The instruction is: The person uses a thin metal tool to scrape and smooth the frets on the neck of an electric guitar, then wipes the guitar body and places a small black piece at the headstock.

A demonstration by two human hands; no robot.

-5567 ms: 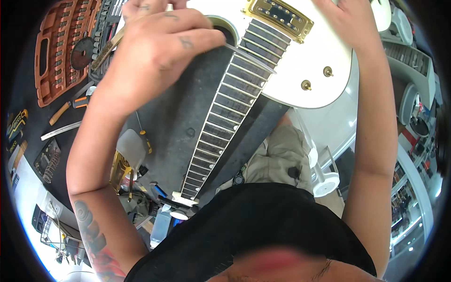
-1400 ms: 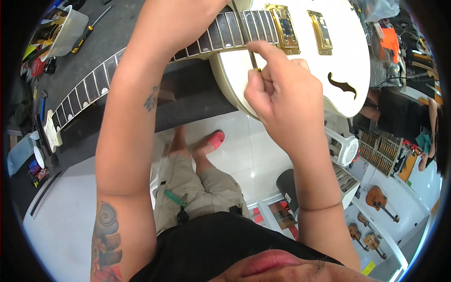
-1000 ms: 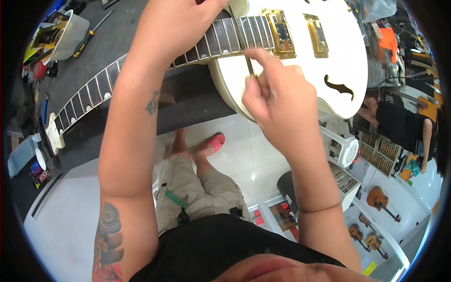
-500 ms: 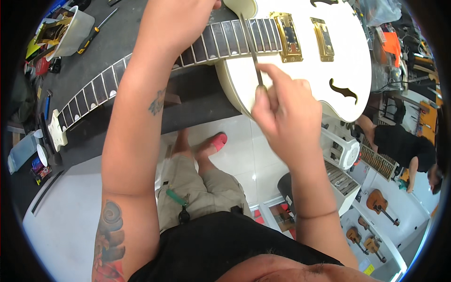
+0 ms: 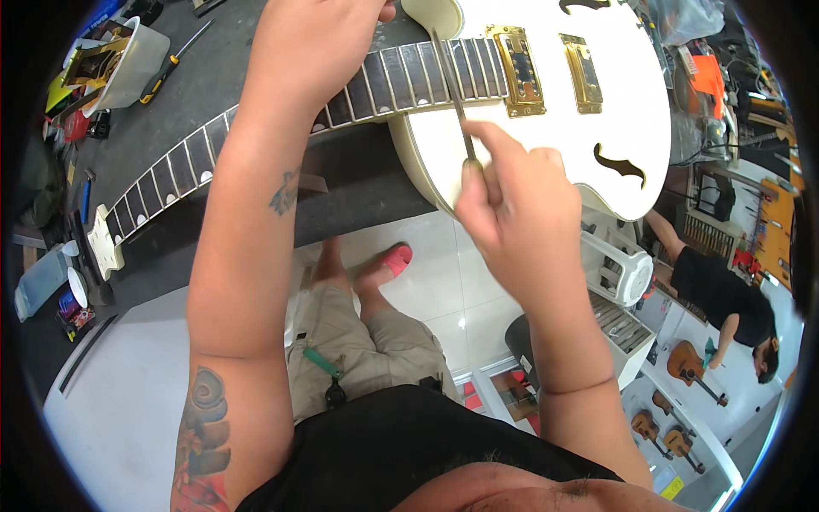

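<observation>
A cream-coloured electric guitar body (image 5: 478,141) lies on the dark workbench, its fretted neck (image 5: 401,81) stretching left. In my right hand (image 5: 525,192) is a slim dark metal file (image 5: 451,78), pinched near its lower end with the index finger extended along it. The file lies across the fretboard, roughly in line with the frets near the body. My left hand (image 5: 317,47) is over the far side of the neck. The frame's upper edge and the hand itself hide most of its fingers; one fingertip shows.
A white tub (image 5: 141,64) of gold-coloured parts and a yellow-black screwdriver (image 5: 162,78) sit at the back left. Gold pickups (image 5: 519,72) stand on the guitar top. A white stool (image 5: 631,277) is at lower right. Farther right, a person in black (image 5: 725,294) bends near hanging guitars.
The file and my right hand have shifted very slightly left. The guitar sits slightly lower left in view. At the right, the other person has moved down toward the hanging guitars.
</observation>
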